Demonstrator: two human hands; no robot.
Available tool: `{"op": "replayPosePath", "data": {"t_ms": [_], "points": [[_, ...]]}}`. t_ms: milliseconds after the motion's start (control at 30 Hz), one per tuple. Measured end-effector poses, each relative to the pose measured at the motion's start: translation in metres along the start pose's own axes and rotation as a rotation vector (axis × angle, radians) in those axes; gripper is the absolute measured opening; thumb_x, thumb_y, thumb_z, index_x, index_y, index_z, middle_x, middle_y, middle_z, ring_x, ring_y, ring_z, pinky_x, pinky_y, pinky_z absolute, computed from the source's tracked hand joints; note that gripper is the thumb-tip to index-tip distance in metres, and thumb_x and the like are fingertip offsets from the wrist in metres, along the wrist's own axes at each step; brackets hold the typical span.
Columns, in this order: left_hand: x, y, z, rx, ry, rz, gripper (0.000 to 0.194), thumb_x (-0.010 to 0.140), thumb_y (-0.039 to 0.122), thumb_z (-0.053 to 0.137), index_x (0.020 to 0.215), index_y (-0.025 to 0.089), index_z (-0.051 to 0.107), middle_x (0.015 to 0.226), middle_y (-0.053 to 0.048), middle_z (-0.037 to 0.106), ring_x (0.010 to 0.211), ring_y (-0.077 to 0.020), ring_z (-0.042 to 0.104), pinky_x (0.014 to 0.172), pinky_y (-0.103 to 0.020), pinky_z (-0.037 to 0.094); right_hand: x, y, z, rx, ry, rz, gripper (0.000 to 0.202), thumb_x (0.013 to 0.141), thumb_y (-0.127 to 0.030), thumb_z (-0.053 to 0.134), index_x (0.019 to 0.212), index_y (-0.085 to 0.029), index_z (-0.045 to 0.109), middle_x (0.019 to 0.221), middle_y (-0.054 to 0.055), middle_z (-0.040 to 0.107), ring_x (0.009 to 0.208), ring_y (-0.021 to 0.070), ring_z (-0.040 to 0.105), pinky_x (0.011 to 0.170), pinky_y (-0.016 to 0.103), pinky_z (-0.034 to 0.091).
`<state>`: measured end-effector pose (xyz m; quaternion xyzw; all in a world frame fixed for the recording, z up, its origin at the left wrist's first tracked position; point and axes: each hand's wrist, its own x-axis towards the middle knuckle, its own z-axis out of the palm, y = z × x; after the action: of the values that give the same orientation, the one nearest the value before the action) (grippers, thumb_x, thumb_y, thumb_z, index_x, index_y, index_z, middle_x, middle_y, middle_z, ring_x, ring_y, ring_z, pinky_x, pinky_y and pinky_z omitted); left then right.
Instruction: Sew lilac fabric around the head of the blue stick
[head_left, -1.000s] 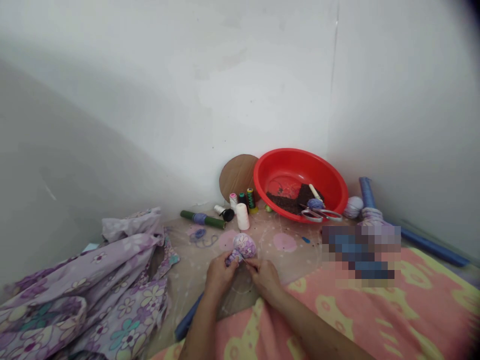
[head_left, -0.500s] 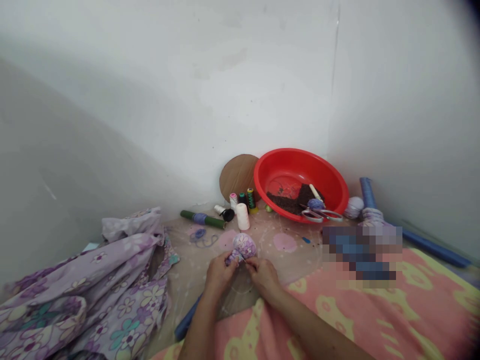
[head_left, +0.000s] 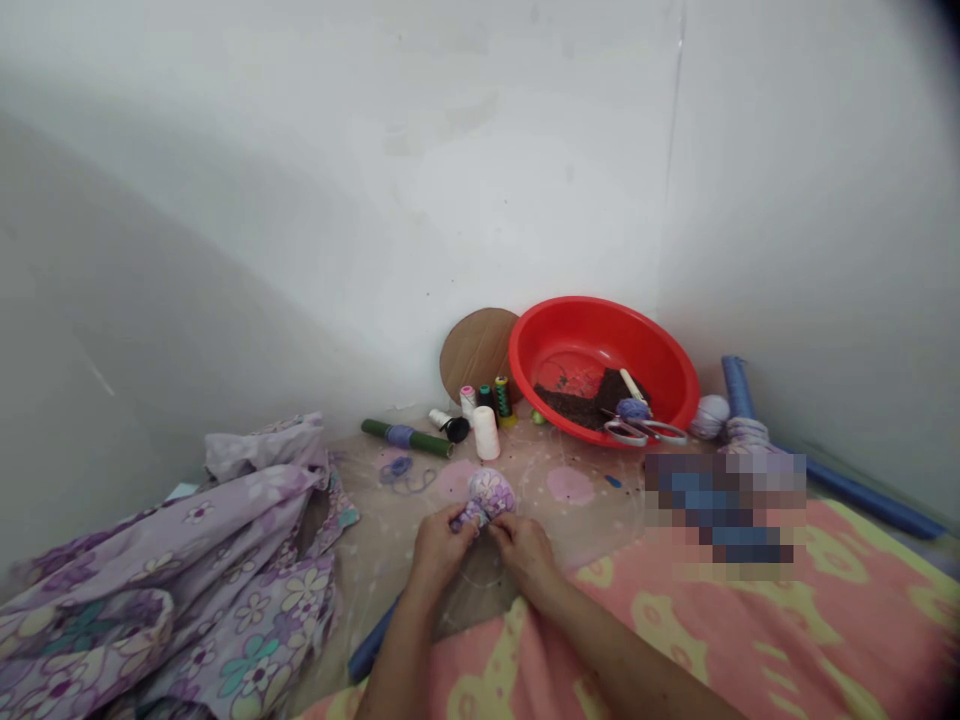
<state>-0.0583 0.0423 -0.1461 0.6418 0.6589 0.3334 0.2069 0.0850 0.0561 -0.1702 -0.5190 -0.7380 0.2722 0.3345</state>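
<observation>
A small round bundle of purple floral cloth (head_left: 492, 491) sits on the covered surface in front of me, its gathered end towards me. My left hand (head_left: 444, 548) is closed on that gathered end at the lower left. Close by on the right, my right hand (head_left: 525, 552) is pinched at the bundle's lower edge. Anything between its fingertips is hidden or too fine to make out.
Several thread spools (head_left: 486, 433) stand behind the bundle, beside a green stick (head_left: 425, 441) wound with purple yarn. A red basin (head_left: 540, 330) holds dark material and scissors (head_left: 646, 431). Floral cloth (head_left: 247, 560) lies left, a pink-and-yellow blanket (head_left: 660, 620) right.
Both hands keep their hold at the bundle. The thin pale sliver at my right fingertips no longer shows, and those fingers are slightly nearer the cloth.
</observation>
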Motion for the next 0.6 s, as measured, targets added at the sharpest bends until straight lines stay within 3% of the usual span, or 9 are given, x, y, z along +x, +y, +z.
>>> {"op": "replayPosePath", "data": {"t_ms": [167,600], "points": [[0.0,0.0,0.001,0.055,0.018,0.004,0.043,0.07,0.038,0.048,0.102,0.013,0.061,0.097,-0.009,0.065,0.086,-0.0209,0.058,0.075,-0.027,0.042,-0.002,-0.001,0.002,-0.037,0.023,0.01,0.023,0.078,-0.021,0.04,0.071,-0.018,0.062,0.069,0.004,0.065,0.065,0.0159,0.058,0.056,0.023,0.035],[-0.005,0.009,0.0,0.138,0.013,0.027,0.037,0.071,0.035,0.047,0.101,0.017,0.062,0.096,-0.005,0.066,0.084,-0.0181,0.059,0.072,-0.023,0.042,-0.005,-0.017,0.0,-0.08,0.09,0.07,0.016,0.076,-0.013,0.038,0.086,-0.016,0.051,0.077,0.006,0.062,0.069,0.0164,0.057,0.059,0.024,0.034]]}}
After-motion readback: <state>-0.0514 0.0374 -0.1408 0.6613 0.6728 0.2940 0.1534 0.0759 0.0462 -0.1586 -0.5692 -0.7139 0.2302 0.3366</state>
